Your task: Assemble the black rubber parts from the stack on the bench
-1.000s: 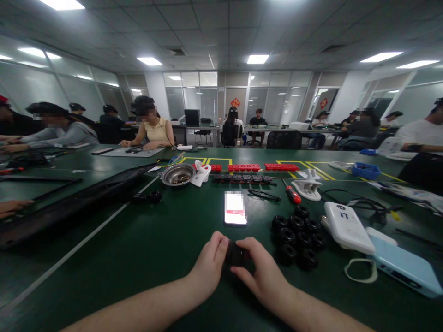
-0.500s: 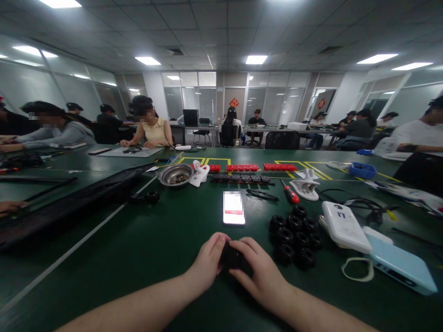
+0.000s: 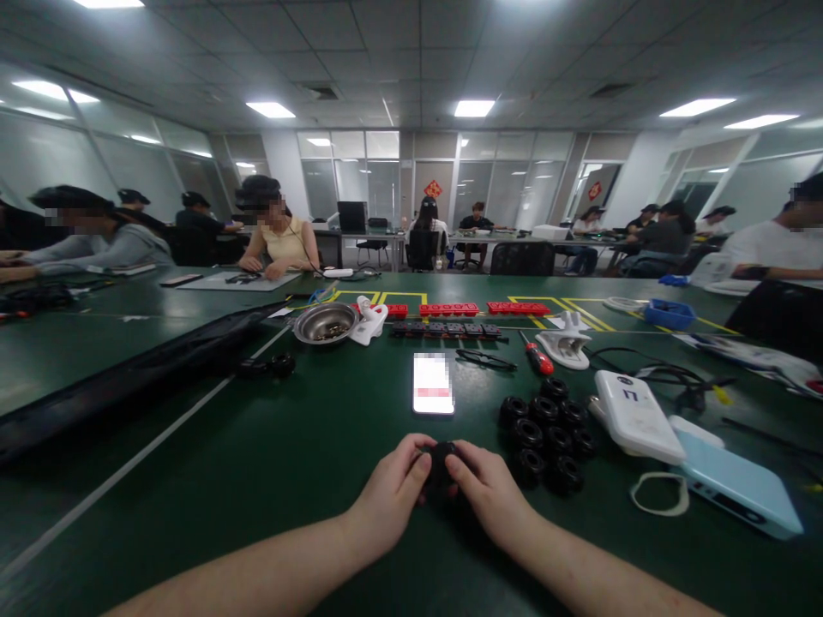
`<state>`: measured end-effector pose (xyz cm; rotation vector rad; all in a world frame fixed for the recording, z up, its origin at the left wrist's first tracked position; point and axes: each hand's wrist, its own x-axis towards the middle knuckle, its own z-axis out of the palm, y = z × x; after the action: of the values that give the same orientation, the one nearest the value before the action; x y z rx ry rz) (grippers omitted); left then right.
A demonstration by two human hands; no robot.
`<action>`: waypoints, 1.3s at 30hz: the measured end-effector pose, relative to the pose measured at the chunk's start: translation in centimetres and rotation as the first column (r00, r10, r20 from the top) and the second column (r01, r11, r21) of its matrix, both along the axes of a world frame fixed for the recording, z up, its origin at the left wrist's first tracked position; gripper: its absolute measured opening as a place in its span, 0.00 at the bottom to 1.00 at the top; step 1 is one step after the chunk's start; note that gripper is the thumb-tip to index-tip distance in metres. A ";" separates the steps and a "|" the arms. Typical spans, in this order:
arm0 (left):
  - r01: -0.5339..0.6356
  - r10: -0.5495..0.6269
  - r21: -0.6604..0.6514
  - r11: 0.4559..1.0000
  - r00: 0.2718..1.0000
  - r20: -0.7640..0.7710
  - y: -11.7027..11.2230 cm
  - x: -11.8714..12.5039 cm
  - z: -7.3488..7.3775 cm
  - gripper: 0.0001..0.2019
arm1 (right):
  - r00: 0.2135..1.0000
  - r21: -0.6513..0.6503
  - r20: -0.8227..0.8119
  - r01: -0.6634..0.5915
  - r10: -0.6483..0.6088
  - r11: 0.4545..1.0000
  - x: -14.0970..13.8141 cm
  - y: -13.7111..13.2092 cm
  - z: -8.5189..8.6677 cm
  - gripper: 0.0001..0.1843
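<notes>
Between my two hands is a small black part (image 3: 441, 467), mostly covered by fingers, so its exact kind does not show. My left hand (image 3: 397, 480) grips it from the left, thumb pressed on its near side. From the right, my right hand (image 3: 485, 484) holds the same part, its thumb also on the near face. A phone (image 3: 433, 384) with a lit screen lies flat just beyond the hands. To the right, several black toy wheels (image 3: 528, 434) are clustered on the green table (image 3: 270, 497).
Farther out are a metal bowl (image 3: 327, 326) with small parts, black-and-grey strip pieces (image 3: 447, 330), red trays (image 3: 448, 309), glasses (image 3: 487, 358) and a screwdriver (image 3: 537, 353). Two power banks, one white (image 3: 639, 417), one light blue (image 3: 739, 484), lie right. A long black piece (image 3: 160, 368) lies left.
The black part has been turned and raised slightly in my hands. Both thumbs now press on its near side, and my right fingers have closed in. A neighbour's hand at far left is gone.
</notes>
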<state>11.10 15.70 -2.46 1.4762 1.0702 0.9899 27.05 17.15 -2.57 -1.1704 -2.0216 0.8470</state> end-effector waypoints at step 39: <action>-0.274 0.512 0.475 0.837 0.084 -0.855 12.2 -18.9 4.5 0.23 | 0.978 0.159 -0.012 -0.202 0.206 0.966 -0.2 -1.1 1.1 0.17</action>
<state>-7.80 27.91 2.04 2.0836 2.5252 0.3261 26.83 16.09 -1.51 -0.8694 -2.1684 0.7806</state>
